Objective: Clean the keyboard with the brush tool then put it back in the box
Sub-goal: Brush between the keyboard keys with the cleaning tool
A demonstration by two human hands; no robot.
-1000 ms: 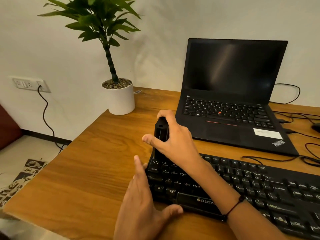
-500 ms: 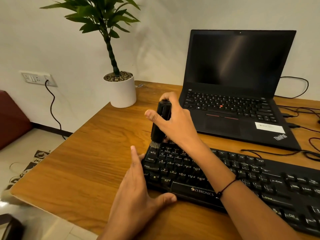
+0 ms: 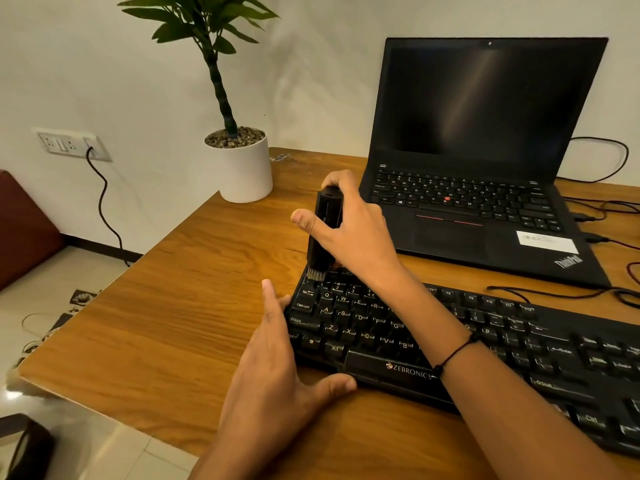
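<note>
Head view: right grip (image 3: 349, 230) curls around the upright black brush tool (image 3: 323, 233), bristles below it touching the Zebronics keyboard (image 3: 502, 344); left grip (image 3: 277, 368), fingers straight, braces the keyboard's left end.

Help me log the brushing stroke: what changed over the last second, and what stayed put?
The brush tool, gripped upright in the right hand, went from the Caps Lock side up to the keyboard's far left corner, its bristles now on the top row. Nothing was picked up or released. The left hand stays braced flat against the keyboard's left end, and the laptop and potted plant are unmoved.
</note>
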